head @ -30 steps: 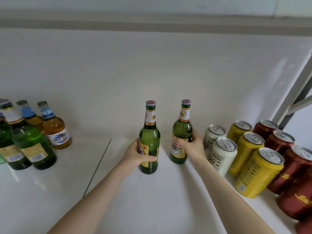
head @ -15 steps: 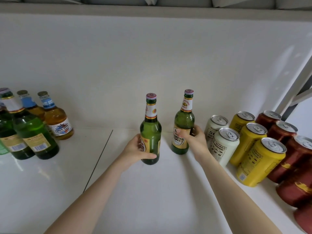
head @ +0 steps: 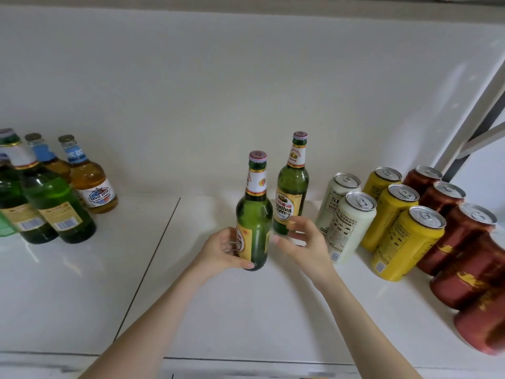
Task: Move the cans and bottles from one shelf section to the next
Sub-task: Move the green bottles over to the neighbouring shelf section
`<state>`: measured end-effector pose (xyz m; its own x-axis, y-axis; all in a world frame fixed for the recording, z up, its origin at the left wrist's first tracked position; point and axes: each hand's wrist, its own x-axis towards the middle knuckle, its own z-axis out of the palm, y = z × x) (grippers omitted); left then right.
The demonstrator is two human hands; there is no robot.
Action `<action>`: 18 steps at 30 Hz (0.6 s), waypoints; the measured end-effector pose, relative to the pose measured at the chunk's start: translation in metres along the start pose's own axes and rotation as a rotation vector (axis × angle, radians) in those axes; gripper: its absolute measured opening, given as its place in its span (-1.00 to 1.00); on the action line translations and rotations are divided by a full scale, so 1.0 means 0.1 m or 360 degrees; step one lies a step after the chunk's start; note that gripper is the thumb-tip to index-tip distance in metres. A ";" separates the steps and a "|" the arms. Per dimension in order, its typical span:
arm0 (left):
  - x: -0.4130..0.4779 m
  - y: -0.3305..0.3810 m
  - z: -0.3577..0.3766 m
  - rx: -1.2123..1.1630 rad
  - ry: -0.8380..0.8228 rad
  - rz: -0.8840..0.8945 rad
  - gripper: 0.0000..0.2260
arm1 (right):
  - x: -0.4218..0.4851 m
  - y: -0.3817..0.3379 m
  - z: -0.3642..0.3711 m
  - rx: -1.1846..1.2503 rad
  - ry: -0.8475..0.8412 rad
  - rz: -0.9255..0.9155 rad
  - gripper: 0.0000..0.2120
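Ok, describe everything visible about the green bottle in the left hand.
The green bottle looks like glass, upright, with a crimped cap, a white-and-red neck label and a yellow body label. The left hand grips its lower body, thumb across the front. It is in the right-hand shelf section, near a second bottle.

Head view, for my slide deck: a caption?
Left hand grips a green beer bottle; right hand open beside a second bottle.

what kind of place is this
Likely a shop or stockroom shelf: a white shelf in sections, beer bottles grouped by kind, cans lined up by colour, and a metal rack upright at the right.
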<state>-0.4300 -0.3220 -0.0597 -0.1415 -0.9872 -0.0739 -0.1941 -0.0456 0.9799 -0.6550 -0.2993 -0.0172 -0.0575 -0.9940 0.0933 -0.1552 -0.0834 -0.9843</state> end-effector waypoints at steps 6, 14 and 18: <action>-0.18 0.02 0.36 -0.0026 -0.0109 -0.0016 -0.37 | -0.22 -0.17 -0.09 0.0078 -0.0313 -0.0122 -0.49; -0.24 0.17 0.70 -0.0048 -0.0122 -0.0025 -0.31 | -0.29 -0.15 -0.37 0.0113 -0.0258 -0.0142 -0.58; -0.18 0.23 0.78 -0.0063 -0.0079 -0.0026 -0.43 | -0.19 -0.13 -0.40 0.0142 -0.0229 -0.0138 -0.61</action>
<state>-0.5081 -0.2931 -0.0504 -0.1866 -0.9775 -0.0983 -0.1582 -0.0689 0.9850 -0.6911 -0.2761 -0.0006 0.0951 -0.9821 0.1624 -0.0649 -0.1689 -0.9835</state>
